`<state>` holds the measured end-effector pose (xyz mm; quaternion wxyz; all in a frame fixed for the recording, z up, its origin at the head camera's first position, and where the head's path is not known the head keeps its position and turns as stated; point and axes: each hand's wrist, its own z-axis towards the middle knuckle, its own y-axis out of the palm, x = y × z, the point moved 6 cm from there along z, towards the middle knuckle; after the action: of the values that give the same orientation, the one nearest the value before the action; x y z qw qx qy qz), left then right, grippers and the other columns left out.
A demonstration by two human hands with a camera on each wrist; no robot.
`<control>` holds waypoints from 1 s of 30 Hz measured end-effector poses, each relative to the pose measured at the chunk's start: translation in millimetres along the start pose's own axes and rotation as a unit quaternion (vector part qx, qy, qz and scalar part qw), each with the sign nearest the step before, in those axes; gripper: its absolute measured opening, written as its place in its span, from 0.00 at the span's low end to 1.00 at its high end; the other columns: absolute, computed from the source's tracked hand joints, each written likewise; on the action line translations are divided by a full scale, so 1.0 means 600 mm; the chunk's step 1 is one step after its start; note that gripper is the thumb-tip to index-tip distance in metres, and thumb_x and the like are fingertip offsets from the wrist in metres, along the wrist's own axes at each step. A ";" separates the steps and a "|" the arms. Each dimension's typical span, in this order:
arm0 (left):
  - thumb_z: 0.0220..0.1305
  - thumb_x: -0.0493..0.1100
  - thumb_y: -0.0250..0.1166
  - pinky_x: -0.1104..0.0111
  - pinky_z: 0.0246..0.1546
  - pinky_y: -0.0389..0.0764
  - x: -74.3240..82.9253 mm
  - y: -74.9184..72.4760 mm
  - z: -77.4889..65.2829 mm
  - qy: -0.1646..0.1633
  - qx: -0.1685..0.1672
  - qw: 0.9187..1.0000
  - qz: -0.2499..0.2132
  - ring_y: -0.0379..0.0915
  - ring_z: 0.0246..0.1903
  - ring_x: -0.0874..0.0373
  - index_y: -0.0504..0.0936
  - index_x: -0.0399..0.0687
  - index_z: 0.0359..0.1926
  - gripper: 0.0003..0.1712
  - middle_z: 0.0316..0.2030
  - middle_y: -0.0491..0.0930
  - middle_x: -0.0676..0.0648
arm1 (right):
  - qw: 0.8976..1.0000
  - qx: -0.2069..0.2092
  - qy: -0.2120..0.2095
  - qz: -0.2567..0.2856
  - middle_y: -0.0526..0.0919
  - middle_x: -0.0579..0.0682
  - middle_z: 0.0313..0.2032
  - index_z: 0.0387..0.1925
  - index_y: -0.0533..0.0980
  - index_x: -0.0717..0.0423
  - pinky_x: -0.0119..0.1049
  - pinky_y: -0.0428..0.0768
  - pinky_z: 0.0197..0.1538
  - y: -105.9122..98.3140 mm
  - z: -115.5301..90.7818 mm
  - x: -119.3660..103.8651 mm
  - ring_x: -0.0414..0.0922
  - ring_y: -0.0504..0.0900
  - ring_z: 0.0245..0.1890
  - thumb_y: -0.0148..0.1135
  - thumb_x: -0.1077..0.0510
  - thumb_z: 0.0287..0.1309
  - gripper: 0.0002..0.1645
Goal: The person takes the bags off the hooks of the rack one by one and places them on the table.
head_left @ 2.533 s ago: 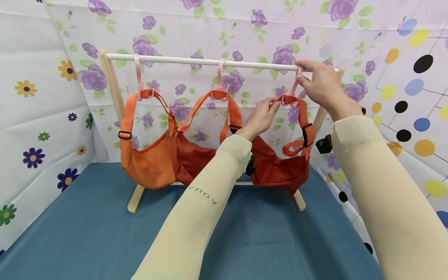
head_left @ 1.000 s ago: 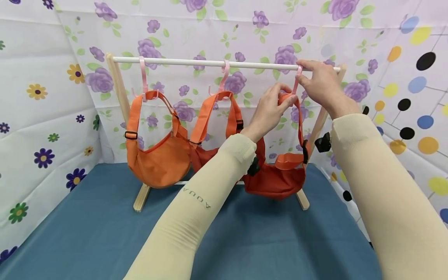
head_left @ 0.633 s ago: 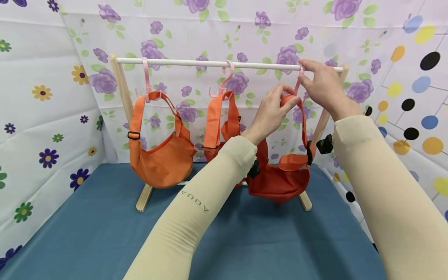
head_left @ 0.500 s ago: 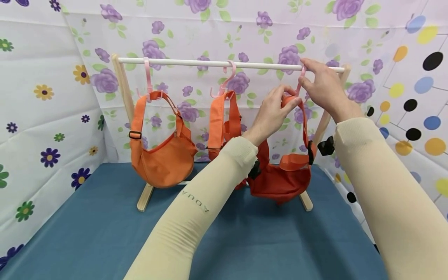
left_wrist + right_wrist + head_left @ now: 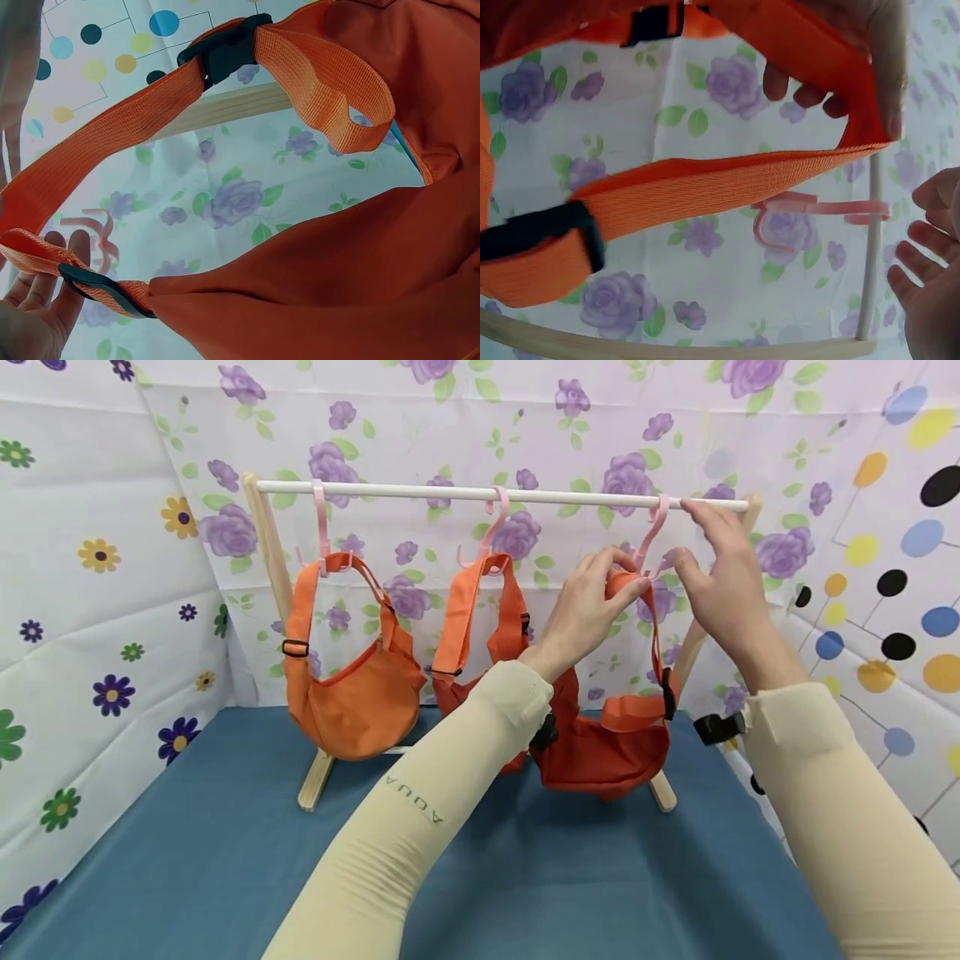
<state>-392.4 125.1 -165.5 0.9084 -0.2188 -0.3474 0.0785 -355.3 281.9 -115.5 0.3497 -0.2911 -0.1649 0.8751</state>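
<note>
My left hand (image 5: 581, 610) pinches the top of the orange strap (image 5: 705, 191) of a red bag (image 5: 603, 756), which hangs below that hand. In the right wrist view the strap runs clear of the pink hook (image 5: 791, 214). That hook (image 5: 655, 531) hangs on the white rail (image 5: 555, 496), its lower prongs partly behind my left fingers. My right hand (image 5: 723, 581) is beside the hook, apart from it, fingers spread and fingertips near the rail. Black buckles (image 5: 225, 49) sit on the strap. My forearm hides part of the bags.
On two other pink hooks hang an orange bag (image 5: 356, 702) at left and a red bag with an orange strap (image 5: 459, 618) in the middle. The rack's wooden legs (image 5: 315, 781) stand on a blue cloth (image 5: 187, 827). Patterned cloth walls (image 5: 97, 635) enclose three sides.
The strap has come off the right hook into my left hand. My right hand has let go of that hook and shifted right. The middle bag has swung round on its hook.
</note>
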 end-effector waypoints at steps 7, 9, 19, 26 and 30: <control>0.77 0.56 0.61 0.75 0.43 0.74 0.006 -0.004 -0.007 -0.004 0.009 1.000 0.006 0.71 0.47 0.60 0.75 0.51 0.60 0.20 0.57 0.73 0.50 | 0.996 -0.056 0.027 0.069 0.73 0.61 0.66 0.76 0.66 0.57 0.43 0.70 0.72 0.008 -0.081 0.023 0.56 0.72 0.68 0.52 0.70 0.69 0.35; 0.77 0.57 0.61 0.74 0.44 0.74 0.007 -0.005 -0.008 -0.005 0.011 1.000 0.009 0.71 0.47 0.60 0.75 0.51 0.61 0.21 0.58 0.73 0.50 | 0.990 -0.106 0.054 0.078 0.69 0.63 0.69 0.79 0.60 0.57 0.51 0.68 0.72 0.018 -0.109 0.042 0.60 0.69 0.69 0.53 0.70 0.69 0.39; 0.77 0.56 0.61 0.75 0.41 0.76 0.006 -0.007 -0.012 -0.016 0.020 1.000 0.010 0.72 0.45 0.60 0.75 0.50 0.61 0.21 0.56 0.73 0.50 | 0.944 -0.250 0.184 0.114 0.52 0.72 0.76 0.84 0.37 0.57 0.73 0.54 0.70 0.058 -0.218 0.144 0.74 0.52 0.75 0.62 0.54 0.74 0.54; 0.78 0.57 0.60 0.74 0.43 0.75 0.008 -0.008 -0.017 -0.012 0.019 1.000 0.007 0.72 0.45 0.61 0.75 0.51 0.61 0.21 0.57 0.73 0.50 | 0.909 -0.306 0.232 0.161 0.53 0.68 0.78 0.84 0.39 0.56 0.75 0.59 0.68 0.089 -0.268 0.175 0.72 0.53 0.76 0.62 0.52 0.75 0.53; 0.78 0.57 0.59 0.73 0.41 0.76 0.006 -0.005 -0.022 -0.017 0.017 1.000 0.005 0.73 0.43 0.61 0.74 0.52 0.60 0.20 0.56 0.73 0.50 | 0.888 -0.339 0.252 0.181 0.60 0.66 0.75 0.83 0.46 0.56 0.75 0.57 0.69 0.108 -0.304 0.201 0.70 0.56 0.75 0.62 0.49 0.74 0.49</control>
<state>-381.0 118.9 -171.1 0.9056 -0.2038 -0.3603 0.0922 -345.8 337.3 -336.5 0.0947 -0.6277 -0.3023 0.7110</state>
